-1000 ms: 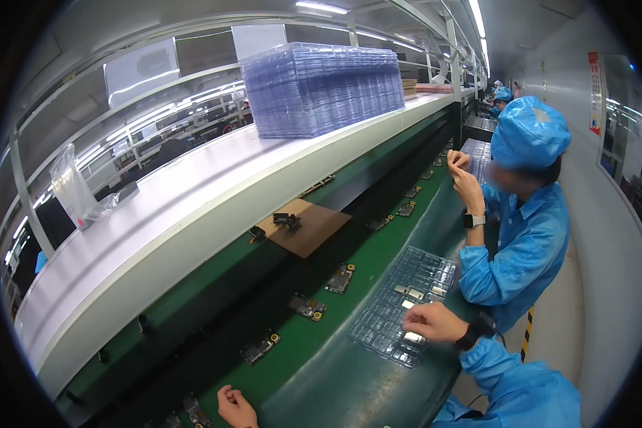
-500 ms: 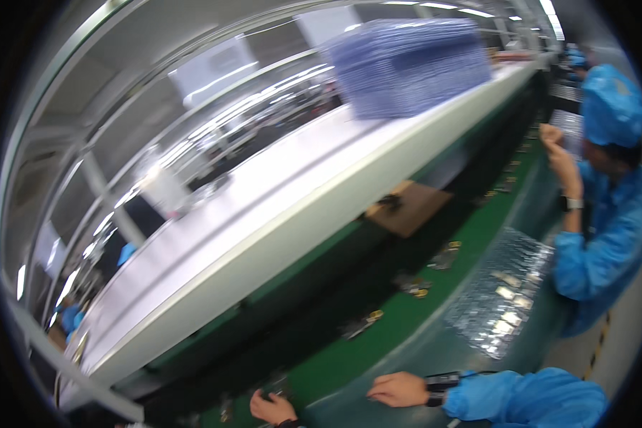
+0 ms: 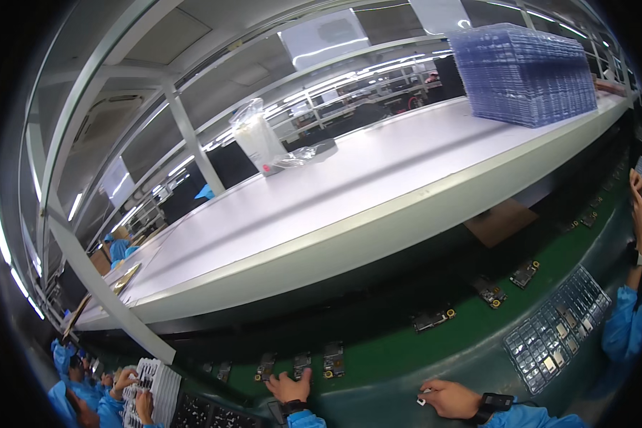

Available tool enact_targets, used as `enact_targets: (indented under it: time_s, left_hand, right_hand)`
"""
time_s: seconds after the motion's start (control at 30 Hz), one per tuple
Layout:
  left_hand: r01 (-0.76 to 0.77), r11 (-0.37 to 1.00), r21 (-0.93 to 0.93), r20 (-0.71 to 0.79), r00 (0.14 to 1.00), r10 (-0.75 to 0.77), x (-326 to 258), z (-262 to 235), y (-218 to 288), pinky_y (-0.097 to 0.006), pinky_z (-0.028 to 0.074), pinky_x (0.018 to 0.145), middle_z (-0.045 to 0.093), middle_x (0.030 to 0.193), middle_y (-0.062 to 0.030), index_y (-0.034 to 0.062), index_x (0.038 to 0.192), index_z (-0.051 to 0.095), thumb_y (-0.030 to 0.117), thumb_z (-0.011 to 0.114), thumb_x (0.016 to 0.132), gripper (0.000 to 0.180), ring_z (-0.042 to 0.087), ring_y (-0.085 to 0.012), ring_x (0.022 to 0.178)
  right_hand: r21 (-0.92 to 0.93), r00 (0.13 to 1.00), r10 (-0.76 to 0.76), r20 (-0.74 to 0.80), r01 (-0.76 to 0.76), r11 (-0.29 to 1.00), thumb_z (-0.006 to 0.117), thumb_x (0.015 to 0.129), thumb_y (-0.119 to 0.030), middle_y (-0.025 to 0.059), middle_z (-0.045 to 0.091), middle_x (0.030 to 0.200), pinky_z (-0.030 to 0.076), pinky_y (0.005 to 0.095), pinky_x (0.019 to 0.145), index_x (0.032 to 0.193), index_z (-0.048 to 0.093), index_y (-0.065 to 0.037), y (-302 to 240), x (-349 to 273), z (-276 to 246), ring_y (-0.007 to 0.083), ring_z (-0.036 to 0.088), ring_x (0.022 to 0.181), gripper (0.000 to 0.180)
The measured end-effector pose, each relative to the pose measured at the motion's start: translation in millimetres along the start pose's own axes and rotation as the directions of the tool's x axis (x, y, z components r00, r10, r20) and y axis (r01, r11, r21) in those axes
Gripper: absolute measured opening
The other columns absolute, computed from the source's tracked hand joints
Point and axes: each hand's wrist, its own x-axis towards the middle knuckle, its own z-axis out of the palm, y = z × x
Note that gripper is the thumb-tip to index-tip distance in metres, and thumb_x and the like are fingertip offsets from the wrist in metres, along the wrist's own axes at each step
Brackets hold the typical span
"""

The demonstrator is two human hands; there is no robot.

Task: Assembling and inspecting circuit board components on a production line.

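Observation:
My left hand (image 3: 290, 386) reaches over the near edge of a green belt (image 3: 385, 349), thumb and fingers apart. Just beyond its fingertips lies a dark circuit board (image 3: 302, 364); I cannot tell whether they touch. Another circuit board (image 3: 333, 360) with a yellow round part sits to its right, and one more circuit board (image 3: 265, 366) to its left. Lower right, my right hand (image 3: 453, 399) is closed in a pinch on a small white piece (image 3: 421, 401), above the dark green work surface.
A clear compartment tray (image 3: 558, 335) with small metallic pieces lies at right, near a co-worker's arm (image 3: 624, 314). More circuit boards (image 3: 491, 292) line the belt. A long white shelf (image 3: 321, 207) carries stacked bluish plastic trays (image 3: 524, 78). Co-workers handle white trays (image 3: 153, 396) at lower left.
My view has turned left, shifting the shelf and trays rightward in the picture. My left hand now shows by the boards with its fingers apart; a small white piece is now visible in my right hand.

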Motion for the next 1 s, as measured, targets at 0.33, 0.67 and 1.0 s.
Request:
enact_targets:
  time_s: [0.33, 0.67, 1.0]
  left_hand:
    - [0.108, 0.577, -0.809, 0.175, 0.983, 0.061, 6, -37, 42, -0.036, 0.053, 0.075, 0.066, 0.087, -0.0104, 0.0041, 0.104, 0.058, 0.005, 0.082, 0.077, 0.037, 0.066, -0.0248, 0.083]
    - [0.395, 0.229, -0.890, 0.439, 0.600, 0.669, -88, -208, 149, -0.030, 0.061, 0.066, 0.062, 0.109, -0.0094, 0.0019, 0.130, 0.052, 0.022, 0.044, 0.108, 0.031, 0.068, -0.0181, 0.088]
    - [0.335, 0.190, -0.923, 0.354, 0.543, 0.761, -118, -219, 159, -0.031, 0.062, 0.070, 0.062, 0.112, -0.0121, 0.0002, 0.134, 0.046, 0.024, 0.039, 0.110, 0.034, 0.067, -0.0179, 0.092]
  right_hand:
    - [0.308, 0.965, 0.078, -0.252, 0.003, 0.951, 0.080, 0.084, -0.020, 0.0026, 0.076, 0.108, 0.057, 0.0319, 0.082, 0.101, 0.080, -0.013, -7, 18, -32, 0.0223, 0.070, 0.093, 0.018]
    - [-0.026, 0.752, -0.320, -0.577, 0.375, 0.927, 0.085, 0.074, -0.012, -0.0033, 0.074, 0.109, 0.052, 0.0332, 0.086, 0.099, 0.080, -0.013, -70, 83, -91, 0.0194, 0.059, 0.095, 0.025]
    - [-0.010, 0.763, -0.240, -0.600, 0.293, 0.956, 0.090, 0.069, -0.016, -0.0055, 0.075, 0.104, 0.047, 0.0401, 0.097, 0.098, 0.081, -0.019, -67, 75, -93, 0.0190, 0.057, 0.099, 0.030]
